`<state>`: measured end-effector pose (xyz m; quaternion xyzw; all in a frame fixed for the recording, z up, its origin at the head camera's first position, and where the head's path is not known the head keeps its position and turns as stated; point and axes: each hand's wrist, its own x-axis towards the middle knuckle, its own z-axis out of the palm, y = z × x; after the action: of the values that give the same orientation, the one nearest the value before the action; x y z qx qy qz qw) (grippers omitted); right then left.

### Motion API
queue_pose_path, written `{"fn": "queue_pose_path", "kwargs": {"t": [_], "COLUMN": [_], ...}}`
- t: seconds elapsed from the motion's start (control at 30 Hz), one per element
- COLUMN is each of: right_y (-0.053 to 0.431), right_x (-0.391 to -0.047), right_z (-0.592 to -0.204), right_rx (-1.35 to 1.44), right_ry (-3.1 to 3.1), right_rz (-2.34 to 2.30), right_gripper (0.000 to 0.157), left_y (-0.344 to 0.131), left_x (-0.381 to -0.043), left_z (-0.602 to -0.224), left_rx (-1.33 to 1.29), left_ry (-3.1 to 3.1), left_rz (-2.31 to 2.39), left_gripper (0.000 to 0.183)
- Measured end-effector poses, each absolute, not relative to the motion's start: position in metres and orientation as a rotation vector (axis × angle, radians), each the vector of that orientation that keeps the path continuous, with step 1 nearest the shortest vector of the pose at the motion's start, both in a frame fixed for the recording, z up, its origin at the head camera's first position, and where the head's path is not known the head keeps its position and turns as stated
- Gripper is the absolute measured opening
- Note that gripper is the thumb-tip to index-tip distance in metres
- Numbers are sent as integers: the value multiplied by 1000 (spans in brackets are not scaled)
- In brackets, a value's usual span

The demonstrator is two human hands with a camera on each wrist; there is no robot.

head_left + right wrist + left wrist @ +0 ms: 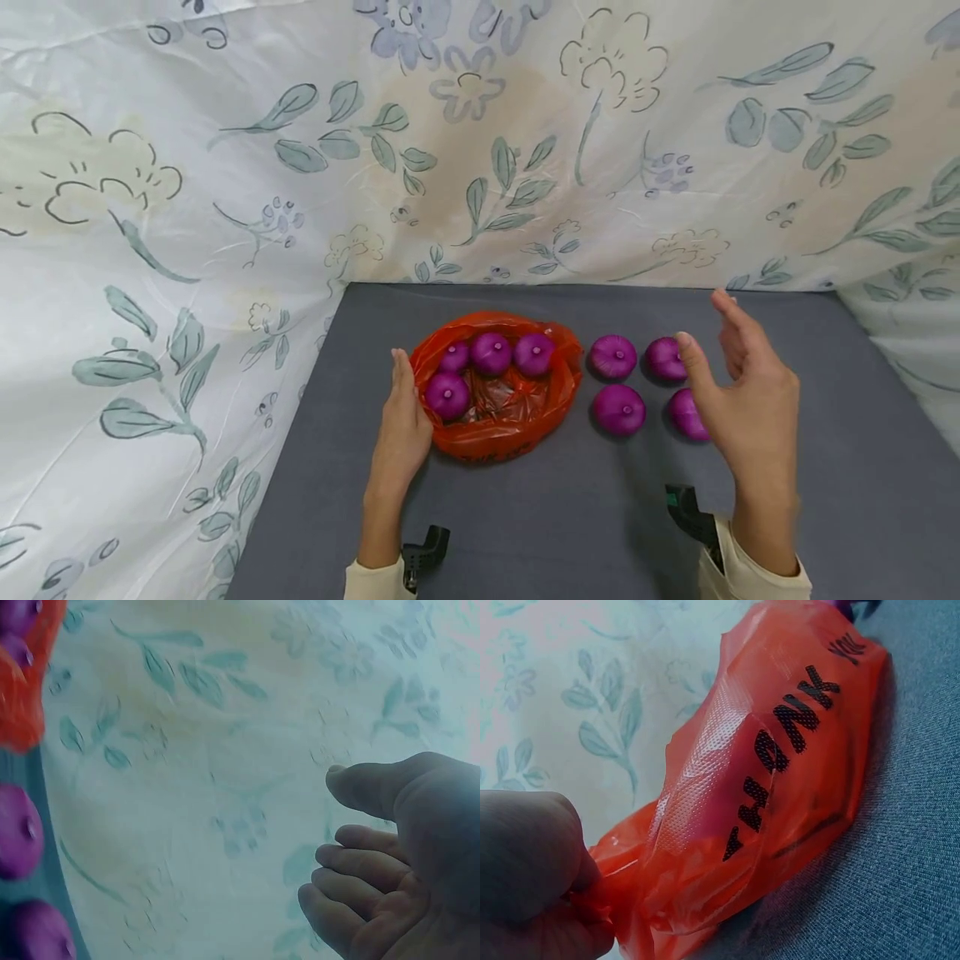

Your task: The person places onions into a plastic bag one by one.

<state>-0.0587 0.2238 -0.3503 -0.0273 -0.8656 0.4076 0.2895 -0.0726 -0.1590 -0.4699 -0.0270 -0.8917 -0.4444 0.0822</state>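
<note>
A red plastic bag [517,437] stands open-mouthed on the grey table, with several purple onions [492,354] inside it. My left hand [402,429] is at the bag's left side; in the left wrist view its fingers [532,847] pinch the gathered edge of the bag [780,772], which bears black "THANK YOU" lettering. To the right of the bag lie several more onions [618,410] in a loose group. My right hand [757,400] is raised over the right side of that group, thumb and fingers apart, holding nothing. It partly hides the two rightmost onions [686,415].
The grey tabletop [562,525] carries the bag and the onions. White floral cloth [480,167] hangs behind the table and along its left side, with more at the far right. Black camera mounts [693,521] sit on both wrists.
</note>
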Motion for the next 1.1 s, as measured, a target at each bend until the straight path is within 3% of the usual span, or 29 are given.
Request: {"fn": "queue_pose_path", "kwargs": {"t": [0.43, 1.1], "right_y": [266, 304], "right_x": [-44, -43], "right_z": [-346, -414], "right_rx": [-398, -711], "right_ry": [-2159, -2157], "right_rz": [1055, 1445], "right_gripper": [60, 64], "left_y": [-161, -160], "left_x": [-73, -71], "left_z": [-469, -466], "left_rx": [-82, -83], "left_ry": [-2656, -2666], "left_rz": [-1331, -1361], "left_gripper": [71, 70]}}
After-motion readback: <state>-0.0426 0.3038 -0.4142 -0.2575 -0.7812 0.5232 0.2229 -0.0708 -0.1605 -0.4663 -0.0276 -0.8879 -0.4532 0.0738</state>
